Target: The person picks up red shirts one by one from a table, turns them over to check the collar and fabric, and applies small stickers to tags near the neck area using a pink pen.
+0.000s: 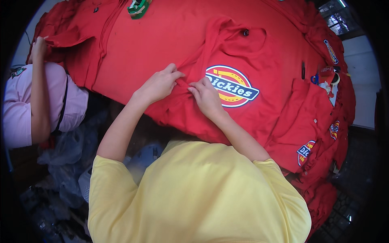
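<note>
Spread over the table in front of me lies a red T-shirt (259,73) with a large printed emblem on its chest and its neckline toward the far side. My left hand (162,83) pinches a fold of its red cloth to the left of the emblem. Close beside it, my right hand (206,95) has its fingertips closed on the same stretch of cloth, the wrist lying over the shirt near the emblem's left edge. A small black piece (246,32) sits at the neckline.
Red shirts (296,125) with similar emblems are heaped along the right edge. A green tape dispenser (138,9) stands at the far left on the red-covered table (162,36). Scissors (314,79) and a tape roll (335,79) lie right. A co-worker (44,97) handles red cloth at left.
</note>
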Tool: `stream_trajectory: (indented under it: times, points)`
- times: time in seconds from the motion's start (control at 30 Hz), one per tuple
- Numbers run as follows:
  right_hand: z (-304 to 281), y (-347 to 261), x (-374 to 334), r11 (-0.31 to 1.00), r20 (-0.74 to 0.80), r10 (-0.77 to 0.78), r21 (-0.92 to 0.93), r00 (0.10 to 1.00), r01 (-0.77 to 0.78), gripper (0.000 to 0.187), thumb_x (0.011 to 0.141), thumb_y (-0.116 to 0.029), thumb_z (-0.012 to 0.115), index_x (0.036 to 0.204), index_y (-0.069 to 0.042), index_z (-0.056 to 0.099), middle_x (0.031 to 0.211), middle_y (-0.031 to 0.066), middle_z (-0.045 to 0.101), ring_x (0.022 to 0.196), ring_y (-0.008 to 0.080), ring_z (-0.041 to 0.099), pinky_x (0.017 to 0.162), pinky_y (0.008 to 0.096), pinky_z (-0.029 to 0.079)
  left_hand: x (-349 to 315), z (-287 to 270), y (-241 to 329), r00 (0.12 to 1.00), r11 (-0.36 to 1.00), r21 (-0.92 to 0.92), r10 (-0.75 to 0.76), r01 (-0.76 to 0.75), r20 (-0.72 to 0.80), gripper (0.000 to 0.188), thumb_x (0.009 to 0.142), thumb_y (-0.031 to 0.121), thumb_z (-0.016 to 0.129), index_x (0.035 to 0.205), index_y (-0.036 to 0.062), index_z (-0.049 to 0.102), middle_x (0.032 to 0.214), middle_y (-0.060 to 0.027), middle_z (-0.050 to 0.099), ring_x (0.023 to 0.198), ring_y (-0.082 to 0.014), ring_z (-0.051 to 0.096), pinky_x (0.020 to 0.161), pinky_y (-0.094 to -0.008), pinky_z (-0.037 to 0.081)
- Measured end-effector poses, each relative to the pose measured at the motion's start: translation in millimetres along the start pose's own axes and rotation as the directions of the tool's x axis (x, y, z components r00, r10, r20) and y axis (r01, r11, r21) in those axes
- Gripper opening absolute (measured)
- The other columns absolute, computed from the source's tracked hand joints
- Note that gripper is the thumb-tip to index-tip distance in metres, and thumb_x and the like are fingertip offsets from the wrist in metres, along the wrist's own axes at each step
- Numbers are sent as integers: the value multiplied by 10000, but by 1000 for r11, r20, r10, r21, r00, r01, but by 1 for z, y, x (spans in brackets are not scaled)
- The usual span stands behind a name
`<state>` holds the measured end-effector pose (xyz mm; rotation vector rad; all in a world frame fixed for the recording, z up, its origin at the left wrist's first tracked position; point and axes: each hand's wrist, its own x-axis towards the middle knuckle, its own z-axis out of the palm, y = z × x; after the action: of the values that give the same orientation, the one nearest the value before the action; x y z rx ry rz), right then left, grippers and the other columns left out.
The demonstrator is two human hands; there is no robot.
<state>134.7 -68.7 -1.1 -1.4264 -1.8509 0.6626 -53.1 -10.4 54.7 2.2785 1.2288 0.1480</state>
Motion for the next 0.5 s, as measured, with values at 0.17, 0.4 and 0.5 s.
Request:
stream_trajectory:
  times: [0.17, 0.4, 0.5]
  points:
    - [-15, -2, -1, 968, 12, 133, 212, 991, -133, 166, 827, -112, 664, 936, 2, 613, 933, 125, 509, 830, 260, 558, 744, 343, 456, -2, -13, 9, 999, 983, -181, 29, -32, -21, 301, 788, -36, 512, 1061, 3, 634, 972, -129, 505, 854, -247, 587, 781, -345, 486]
    - [-40, -4, -6, 982, -18, 58, 183, 998, -53, 184, 814, -88, 662, 969, -11, 599, 996, 123, 520, 885, 244, 558, 737, 329, 470, -4, -21, 36, 1000, 955, -297, 6, 2, 27, 182, 812, 148, 639, 902, -9, 617, 893, -121, 513, 808, -283, 548, 756, -347, 443]
    - [-75, -3, -16, 989, -32, 76, 133, 997, -71, 224, 826, -98, 646, 1034, -27, 605, 1079, 144, 520, 952, 270, 564, 770, 360, 479, -8, -4, 27, 988, 974, -225, -44, 10, -148, 223, 826, 180, 661, 796, -12, 553, 815, -109, 493, 755, -250, 525, 704, -350, 419]
